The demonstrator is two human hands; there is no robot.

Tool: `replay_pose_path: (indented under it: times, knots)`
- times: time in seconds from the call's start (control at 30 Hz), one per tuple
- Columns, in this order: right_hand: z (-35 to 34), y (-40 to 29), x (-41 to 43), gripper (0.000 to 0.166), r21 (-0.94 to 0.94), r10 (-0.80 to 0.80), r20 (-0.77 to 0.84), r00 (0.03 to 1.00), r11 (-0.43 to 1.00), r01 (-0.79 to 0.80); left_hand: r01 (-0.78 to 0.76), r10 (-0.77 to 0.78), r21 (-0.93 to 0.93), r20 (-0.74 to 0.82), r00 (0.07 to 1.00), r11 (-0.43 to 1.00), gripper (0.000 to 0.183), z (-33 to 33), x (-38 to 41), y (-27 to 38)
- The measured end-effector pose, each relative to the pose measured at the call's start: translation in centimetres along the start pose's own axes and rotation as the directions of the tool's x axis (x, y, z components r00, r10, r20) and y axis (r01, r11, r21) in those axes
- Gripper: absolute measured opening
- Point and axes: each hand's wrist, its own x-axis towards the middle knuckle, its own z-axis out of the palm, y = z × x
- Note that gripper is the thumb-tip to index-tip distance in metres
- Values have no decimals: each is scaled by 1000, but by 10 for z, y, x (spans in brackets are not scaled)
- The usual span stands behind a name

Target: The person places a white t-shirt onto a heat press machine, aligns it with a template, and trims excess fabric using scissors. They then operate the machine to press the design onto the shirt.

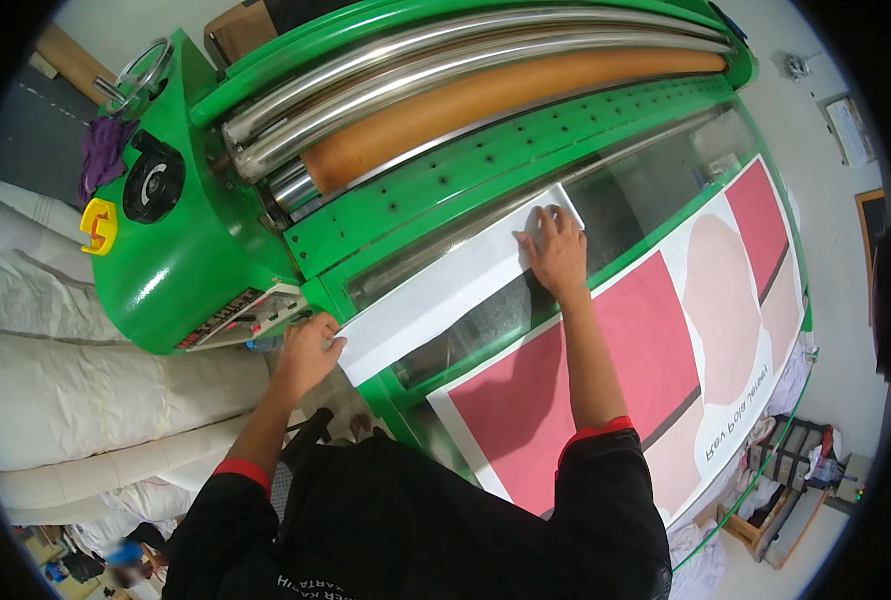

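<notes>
A long white strip of paper or fabric (pixel 453 281) lies slantwise over the glass-like window panel (pixel 625 202) of a green roller heat press (pixel 340 240). At the strip's left end, my left hand (pixel 306 356) holds its edge between thumb and fingers. My right hand (pixel 558 251) rests on the strip near its right end, fingers spread and fingertips touching it. A lengthwise crease runs along the strip, and its right end stands up slightly. Under my right forearm, a printed sheet (pixel 633 322) with red and pale pink shapes covers the front of the machine.
Behind the panel run steel rollers (pixel 385 97) and an orange-brown roller (pixel 490 105). A handwheel (pixel 139 79) and black knob (pixel 152 180) sit at the left. White rolls (pixel 107 397) are stacked at left. A green hose (pixel 760 457) crosses at right. Another person (pixel 134 562) is at lower left.
</notes>
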Motion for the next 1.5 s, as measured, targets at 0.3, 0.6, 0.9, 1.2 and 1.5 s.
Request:
replay_pose_path:
  times: [0.3, 0.6, 0.9, 1.2, 1.5]
  knots:
    - [-10, 10, 34, 71, -180, 153, -22, 988, 972, -155, -15, 15, 36, 7, 1000, 999, 23, -2, 6, 1]
    - [-1, -18, 11, 69, -117, 30, -175, 984, 992, -51, -4, -1, 96, 53, 999, 995, 23, -4, 2, -12]
    - [4, -34, 5, 72, -18, 23, -54, 998, 1000, -24, 78, -90, 102, 114, 989, 992, 27, -3, -1, -49]
    - [18, -43, -18, 76, -51, 104, 66, 992, 994, -101, 154, -124, -563, 92, 988, 812, 43, 9, 2, -67]
    - [6, 16, 18, 82, -240, 206, 250, 946, 960, -146, -59, 32, -59, -384, 923, 997, 43, 27, -27, -15]
